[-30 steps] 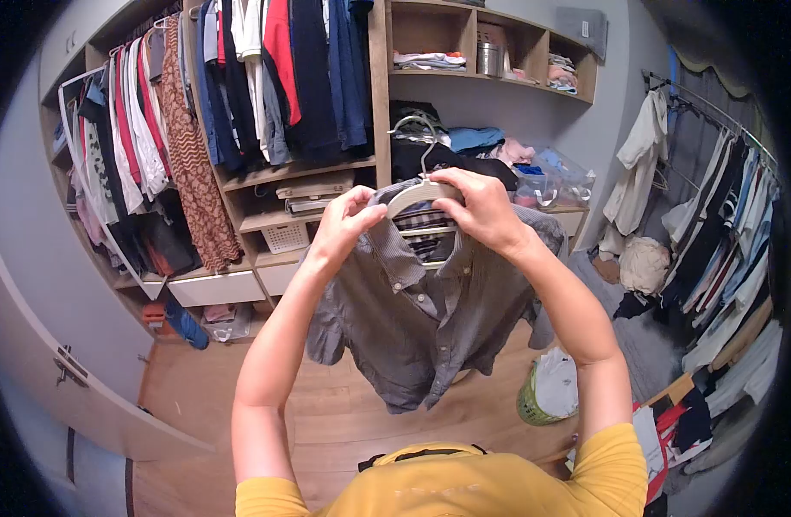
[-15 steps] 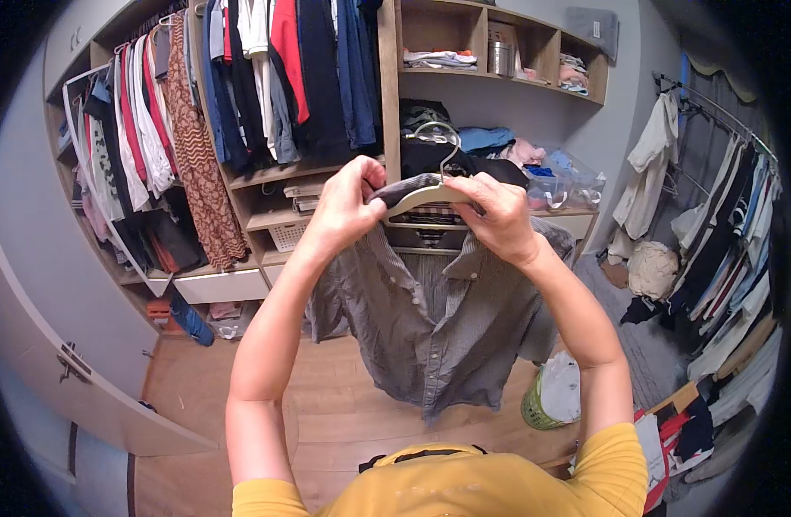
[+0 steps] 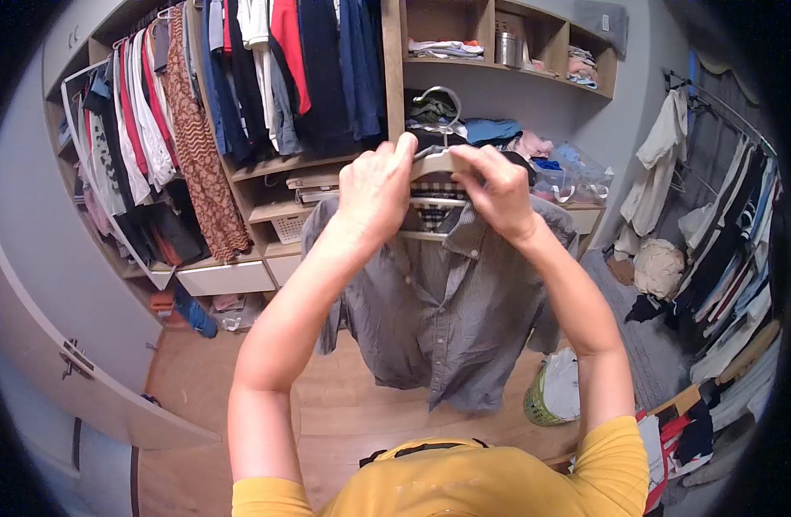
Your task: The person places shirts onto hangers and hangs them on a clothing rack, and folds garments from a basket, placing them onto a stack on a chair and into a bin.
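Note:
A grey short-sleeved button shirt (image 3: 438,310) hangs on a light hanger (image 3: 431,164) in front of me, its collar loose and its front facing me. My left hand (image 3: 378,185) is closed at the left side of the collar, its back toward me and most of its fingertips hidden. With thumb and fingers my right hand (image 3: 497,189) pinches the hanger and collar just right of the metal hook (image 3: 454,102). A checked fabric and the hanger's crossbars show inside the neck opening.
An open wardrobe (image 3: 393,77) with hanging clothes stands ahead and left. Folded clothes (image 3: 490,129) and a clear box lie on the counter. At right are a clothes rack (image 3: 731,121) and a green basket (image 3: 542,405) on the floor. A door (image 3: 93,370) is at left.
Both hands have risen slightly with the hanger and shirt. My left hand has turned and moved inward along the collar, with its back now toward me. The view has shifted slightly.

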Motion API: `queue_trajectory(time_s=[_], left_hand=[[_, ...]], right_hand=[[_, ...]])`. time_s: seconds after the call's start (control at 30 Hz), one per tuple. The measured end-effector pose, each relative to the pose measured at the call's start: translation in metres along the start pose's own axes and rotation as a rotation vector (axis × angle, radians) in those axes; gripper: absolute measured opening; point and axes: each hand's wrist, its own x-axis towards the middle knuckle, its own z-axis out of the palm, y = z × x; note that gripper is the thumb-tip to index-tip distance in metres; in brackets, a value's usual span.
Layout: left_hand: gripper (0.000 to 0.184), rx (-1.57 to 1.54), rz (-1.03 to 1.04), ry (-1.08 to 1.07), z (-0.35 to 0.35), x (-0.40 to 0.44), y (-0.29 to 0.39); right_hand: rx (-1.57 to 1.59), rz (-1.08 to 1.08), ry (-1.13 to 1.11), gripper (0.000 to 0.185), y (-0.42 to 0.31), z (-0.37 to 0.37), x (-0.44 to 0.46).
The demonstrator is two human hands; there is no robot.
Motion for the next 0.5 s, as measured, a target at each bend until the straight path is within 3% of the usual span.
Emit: queue_trajectory(time_s=[0.1,0.17,0.23,0.3,0.37,0.43,0.5], left_hand=[[0.039,-0.016,-0.206,-0.121,0.01,-0.015,0.0],[0.044,-0.229,-0.232,0.02,0.024,-0.025,-0.002],[0.05,-0.711,-0.425,-0.005,0.02,-0.027,0.012],[0.06,-1.096,-0.28,-0.085,0.027,-0.035,0.028],[0.065,-0.785,0.108,-0.097,0.041,-0.058,0.03],[0.053,-0.759,-0.042,0.011,0.054,-0.092,0.019],[0.051,-0.628,-0.028,0.265,0.04,-0.102,0.006]], right_hand=[[0.024,0.097,0.054,0.034,0.012,-0.003,0.004],[0.097,0.198,0.096,0.035,0.018,-0.002,0.006],[0.07,0.222,0.091,0.035,0.022,0.001,0.008],[0.067,0.274,0.044,0.034,0.028,0.006,0.009],[0.138,0.375,0.073,0.032,0.029,0.0,0.014],[0.127,0.349,0.104,0.031,0.029,-0.009,0.018],[0.096,0.288,0.132,0.032,0.04,-0.014,0.023]])
